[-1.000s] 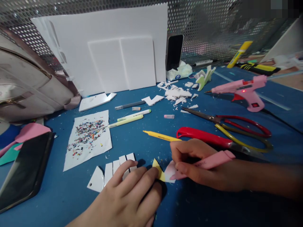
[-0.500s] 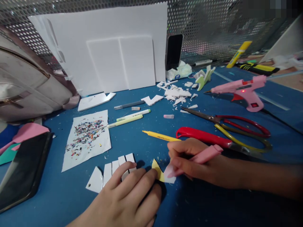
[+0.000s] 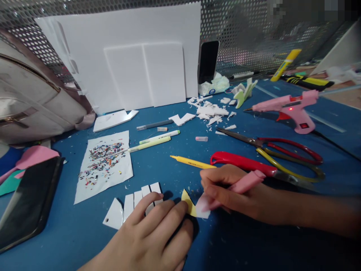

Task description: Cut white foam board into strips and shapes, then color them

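In the head view my right hand (image 3: 231, 188) grips a pink marker (image 3: 248, 182), its tip on a small tail-shaped piece (image 3: 200, 207) tinted pale pink on one part and yellow on the other. My left hand (image 3: 160, 229) lies palm down with its fingers apart, fingertips at the yellow part (image 3: 188, 203) of that piece and over a row of white strips (image 3: 146, 192). Part of the row is hidden under the fingers. At its left end sits a white pointed piece (image 3: 113, 214) with a dark dot. My left thumb is out of sight.
Beyond my right hand lie a yellow marker (image 3: 191, 162), a red-handled cutter (image 3: 242, 162), scissors (image 3: 293, 148) and a pink glue gun (image 3: 293, 107) with a lit red light. Glittery bits cover a paper sheet (image 3: 124, 177). White scraps (image 3: 211, 109) are heaped before a white board (image 3: 84, 34).
The pink marker's tip has shifted very slightly on the tail-shaped piece. My left hand stays in place, and the view has barely moved.
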`<state>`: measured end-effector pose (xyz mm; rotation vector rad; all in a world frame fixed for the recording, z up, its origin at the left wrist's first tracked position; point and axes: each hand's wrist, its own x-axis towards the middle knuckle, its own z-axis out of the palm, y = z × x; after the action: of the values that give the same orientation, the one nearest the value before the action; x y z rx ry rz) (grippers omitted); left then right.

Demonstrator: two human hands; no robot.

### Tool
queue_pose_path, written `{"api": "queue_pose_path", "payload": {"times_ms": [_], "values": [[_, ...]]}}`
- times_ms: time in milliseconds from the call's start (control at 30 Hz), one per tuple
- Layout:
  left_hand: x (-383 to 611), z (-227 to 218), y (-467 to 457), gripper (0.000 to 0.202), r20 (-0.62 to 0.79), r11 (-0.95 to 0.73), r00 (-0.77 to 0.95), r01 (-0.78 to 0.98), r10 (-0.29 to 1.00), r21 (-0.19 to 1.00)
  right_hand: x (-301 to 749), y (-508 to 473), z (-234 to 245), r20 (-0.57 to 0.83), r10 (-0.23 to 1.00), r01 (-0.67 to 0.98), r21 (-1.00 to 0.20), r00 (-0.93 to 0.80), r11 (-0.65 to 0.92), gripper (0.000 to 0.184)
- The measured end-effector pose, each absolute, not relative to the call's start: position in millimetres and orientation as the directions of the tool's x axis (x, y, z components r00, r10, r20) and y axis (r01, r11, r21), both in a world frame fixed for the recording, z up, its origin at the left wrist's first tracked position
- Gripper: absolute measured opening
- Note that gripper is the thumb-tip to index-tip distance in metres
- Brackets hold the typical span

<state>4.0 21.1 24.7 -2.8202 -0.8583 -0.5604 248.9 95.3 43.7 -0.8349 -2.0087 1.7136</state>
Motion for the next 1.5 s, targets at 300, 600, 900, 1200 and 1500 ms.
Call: {"api": "queue_pose_path", "payload": {"times_ms": [300,600,900,1200,1500], "values": [[6.3,25.6,23.5,0.024,0.375,-0.827,0.771,0.562,0.515,-0.022,248.3,94.5,44.9,-0.092,0.668,0.2,-0.976,-0.739,0.087,0.037],[5.0,22.7,23.5,0.023,0.415,-0.83,0.762,0.557,0.497,-0.027,248.8,95.9,43.8,-0.089,0.624,0.191,-0.977,-0.776,0.098,0.04],[6.0,23.9,24.1,0.024,0.414,-0.831,0.762,0.556,0.498,-0.026,247.4,95.9,47.0,-0.137,0.622,0.2,-0.979,-0.771,0.032,0.042],[5.9,23.6,22.0,0.024,0.412,-0.828,0.76,0.561,0.503,-0.025,247.8,94.7,45.9,-0.106,0.677,0.219,-0.972,-0.728,0.083,0.044],[6.1,21.8,22.3,0.025,0.408,-0.829,0.762,0.559,0.503,-0.022,247.7,95.9,45.2,-0.124,0.664,0.226,-0.972,-0.737,0.07,0.046]]}}
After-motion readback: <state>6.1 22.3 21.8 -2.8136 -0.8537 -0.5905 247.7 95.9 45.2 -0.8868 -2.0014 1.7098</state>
